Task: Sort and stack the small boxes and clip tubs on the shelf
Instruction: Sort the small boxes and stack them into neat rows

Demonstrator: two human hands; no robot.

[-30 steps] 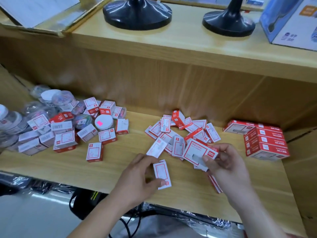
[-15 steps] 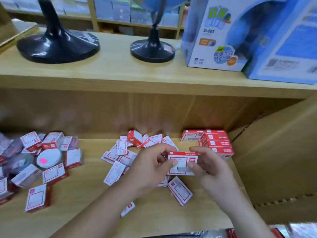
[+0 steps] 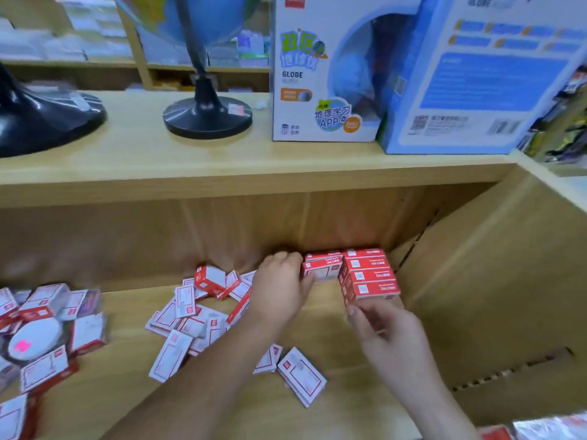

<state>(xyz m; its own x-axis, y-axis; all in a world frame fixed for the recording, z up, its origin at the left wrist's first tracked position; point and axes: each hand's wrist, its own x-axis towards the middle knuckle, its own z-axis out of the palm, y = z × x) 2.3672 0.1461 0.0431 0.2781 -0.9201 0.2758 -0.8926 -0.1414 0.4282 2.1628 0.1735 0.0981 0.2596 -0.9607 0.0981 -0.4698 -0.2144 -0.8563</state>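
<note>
The red box (image 3: 323,270) is small and made of card, so it should be light and stiff, but its sides could dent if you squeeze too hard (the shiny print may be a bit slippery too). I think the best place to hold it is by its 2 short ends. The left hand (image 3: 279,289) grips 1 end, with fingers and thumb curled round it. The box sits right at the fingertips, pushed up against the stack of red boxes (image 3: 370,276) on the shelf (image 3: 343,414). The right hand (image 3: 384,328) is just below that stack, fingers loosely bent and holding nothing, with 1 fingertip touching the bottom box. The messy heap of loose boxes (image 3: 193,315) lies beside the left wrist, not sorted yet
</note>
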